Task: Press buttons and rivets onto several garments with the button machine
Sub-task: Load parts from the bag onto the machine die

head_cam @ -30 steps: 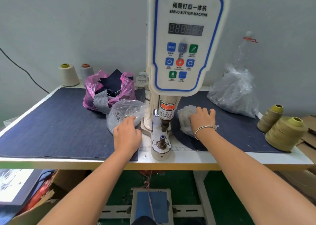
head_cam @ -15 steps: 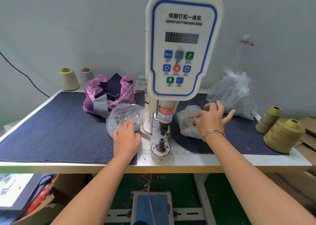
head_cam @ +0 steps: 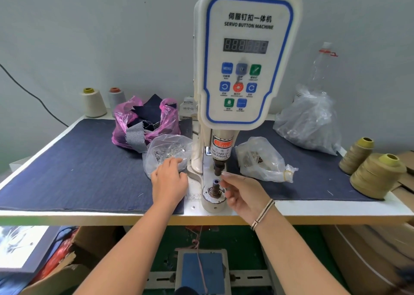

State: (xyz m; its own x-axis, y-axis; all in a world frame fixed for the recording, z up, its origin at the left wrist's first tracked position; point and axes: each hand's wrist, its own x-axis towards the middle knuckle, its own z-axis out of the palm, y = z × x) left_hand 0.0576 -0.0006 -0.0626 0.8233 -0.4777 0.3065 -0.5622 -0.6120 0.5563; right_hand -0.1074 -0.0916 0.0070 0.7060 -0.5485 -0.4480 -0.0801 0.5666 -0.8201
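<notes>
1. The button machine (head_cam: 244,55) stands upright at the middle of your tabletop's (head_cam: 336,207) near edge, its long axis vertical. Its head is smooth white plastic with a blue-lined control panel facing you, and a dark metal punch (head_cam: 219,167) points straight down.
2. Below the punch, a short metal post (head_cam: 215,186) with a bluish tip rises from a round, worn base (head_cam: 214,201). The gap between punch and post is narrow.
3. Your right hand (head_cam: 244,196) is just right of that post, fingers (head_cam: 228,178) curled loosely with the tips at the gap. Whether they pinch a small part cannot be told.
4. Your left hand (head_cam: 169,182) lies palm down, left of the machine. Its curled fingertips rest at the mouth of a crinkled clear bag (head_cam: 165,151) of small metal pieces; whether they hold one cannot be told.
5. A second clear bag (head_cam: 262,160), knotted at one end, lies right of the machine, holding small dark and metal parts.
6. Dark blue denim cloth (head_cam: 78,167) covers the tabletop on both sides. The left half near the front edge is flat open room.
7. Toward the back edge sits a pink plastic bag (head_cam: 143,124) stuffed with denim scraps, with two thread cones (head_cam: 93,103) near the back left corner.
8. A large clear bag (head_cam: 309,124) sits at the back right, and two tan thread cones (head_cam: 376,176) stand at the right edge.
</notes>
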